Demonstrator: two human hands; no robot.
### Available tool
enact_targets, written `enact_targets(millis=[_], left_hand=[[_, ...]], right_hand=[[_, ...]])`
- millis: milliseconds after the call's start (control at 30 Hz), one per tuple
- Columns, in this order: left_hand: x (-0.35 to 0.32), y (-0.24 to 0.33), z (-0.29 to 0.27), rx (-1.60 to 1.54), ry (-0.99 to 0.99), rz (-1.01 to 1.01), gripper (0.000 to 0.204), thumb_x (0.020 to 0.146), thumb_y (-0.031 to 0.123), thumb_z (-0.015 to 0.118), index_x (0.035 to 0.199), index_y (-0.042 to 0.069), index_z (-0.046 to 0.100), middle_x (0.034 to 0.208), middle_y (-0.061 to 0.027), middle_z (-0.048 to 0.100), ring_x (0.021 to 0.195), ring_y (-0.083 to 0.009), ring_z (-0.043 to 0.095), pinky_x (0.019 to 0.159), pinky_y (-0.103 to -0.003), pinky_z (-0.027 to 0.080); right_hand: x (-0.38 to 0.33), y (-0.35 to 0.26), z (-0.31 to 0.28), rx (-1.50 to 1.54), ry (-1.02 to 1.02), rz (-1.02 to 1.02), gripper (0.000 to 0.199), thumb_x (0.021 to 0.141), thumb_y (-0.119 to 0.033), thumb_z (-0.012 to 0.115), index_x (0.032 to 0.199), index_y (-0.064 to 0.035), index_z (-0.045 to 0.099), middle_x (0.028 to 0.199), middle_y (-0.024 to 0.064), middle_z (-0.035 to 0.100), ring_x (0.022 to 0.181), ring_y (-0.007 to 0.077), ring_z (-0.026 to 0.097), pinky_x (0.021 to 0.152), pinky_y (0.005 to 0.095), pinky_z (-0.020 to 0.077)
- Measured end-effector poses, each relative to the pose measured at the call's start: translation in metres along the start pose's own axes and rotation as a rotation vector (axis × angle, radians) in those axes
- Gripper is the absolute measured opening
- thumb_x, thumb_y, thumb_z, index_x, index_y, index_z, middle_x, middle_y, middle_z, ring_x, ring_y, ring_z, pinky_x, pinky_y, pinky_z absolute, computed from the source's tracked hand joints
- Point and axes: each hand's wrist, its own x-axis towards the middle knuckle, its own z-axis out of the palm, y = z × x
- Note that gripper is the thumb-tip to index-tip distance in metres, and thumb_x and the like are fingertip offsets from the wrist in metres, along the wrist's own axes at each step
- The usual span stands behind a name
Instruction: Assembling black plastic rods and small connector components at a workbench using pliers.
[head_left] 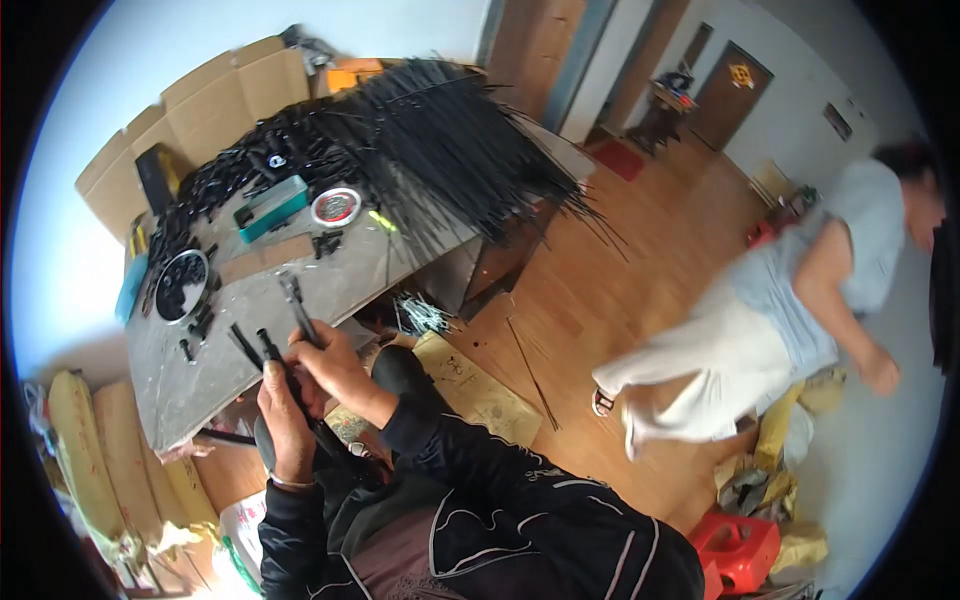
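My left hand [285, 420] is closed around dark rod-like pieces [268, 345], whose tips stick up past the thumb near the table's front edge. A long black shape runs down from this grip towards my lap; I cannot tell whether it is the same piece. Close beside it, my right hand [338, 368] is wrapped round a slim tool with a grey metal head [291, 288], pointing up over the table. Its exact kind is unclear. On the grey table [235, 370] nearest my hands lie a few short black parts [200, 322] and a round bowl of black parts [182, 287].
A large pile of thin black rods [450, 140] overhangs the table's right end. Behind my hands stand a green tray [272, 208] and a round tin [336, 207]. Cardboard [235, 85] lines the back. A person [760, 310] strides at right, near a red stool [738, 550].
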Motion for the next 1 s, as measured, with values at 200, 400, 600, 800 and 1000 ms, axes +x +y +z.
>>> enact_targets(millis=[200, 400, 600, 800, 1000], left_hand=[[0.000, 0.010, -0.013, 0.058, 0.068, -0.041, 0.047, 0.103, 0.038, 0.035, 0.073, 0.006, 0.052, 0.056, 0.0012, 0.047, 0.045, -0.0069, 0.040, 0.040, -0.023, 0.029], [-0.010, 0.013, -0.034, 0.319, -0.052, 0.057, 0.036, 0.099, 0.030, 0.043, 0.091, 0.000, 0.061, 0.067, -0.0067, 0.059, 0.055, -0.0132, 0.053, 0.049, -0.029, 0.043], [-0.012, -0.002, -0.012, -0.077, -0.122, 0.090, 0.045, 0.100, 0.039, 0.046, 0.119, 0.001, 0.061, 0.071, -0.0005, 0.055, 0.062, -0.0067, 0.049, 0.056, -0.024, 0.042], [-0.011, 0.002, -0.021, -0.083, -0.131, 0.072, 0.050, 0.099, 0.045, 0.046, 0.116, 0.000, 0.061, 0.071, 0.0008, 0.054, 0.063, -0.0063, 0.048, 0.054, -0.024, 0.040], [-0.007, 0.001, -0.020, -0.050, -0.117, 0.139, 0.052, 0.099, 0.047, 0.045, 0.122, 0.003, 0.061, 0.072, 0.0001, 0.055, 0.063, -0.0062, 0.048, 0.054, -0.024, 0.041]], right_hand=[[-0.010, -0.036, 0.020, -0.048, -0.032, 0.282, 0.013, 0.089, -0.015, 0.057, 0.081, -0.0054, 0.059, 0.061, 0.0016, 0.057, 0.047, 0.0074, 0.049, 0.043, 0.0255, 0.0396], [-0.011, 0.011, 0.002, -0.275, -0.037, -0.073, 0.016, 0.089, -0.018, 0.060, 0.094, -0.0026, 0.059, 0.083, 0.0012, 0.058, 0.073, 0.0130, 0.053, 0.066, 0.0293, 0.0444], [-0.021, -0.015, -0.004, -0.373, 0.014, 0.058, 0.023, 0.088, -0.021, 0.063, 0.098, -0.0011, 0.060, 0.078, -0.0007, 0.054, 0.060, 0.0067, 0.046, 0.050, 0.0216, 0.0354], [-0.029, -0.025, 0.021, -0.384, 0.013, -0.026, 0.023, 0.090, -0.021, 0.061, 0.097, 0.0005, 0.059, 0.080, -0.0002, 0.055, 0.063, 0.0069, 0.047, 0.050, 0.0214, 0.0343], [-0.025, -0.016, 0.011, -0.354, 0.022, 0.000, 0.029, 0.091, -0.022, 0.059, 0.108, 0.0025, 0.057, 0.095, 0.0067, 0.059, 0.085, 0.0153, 0.056, 0.074, 0.0271, 0.0458]])
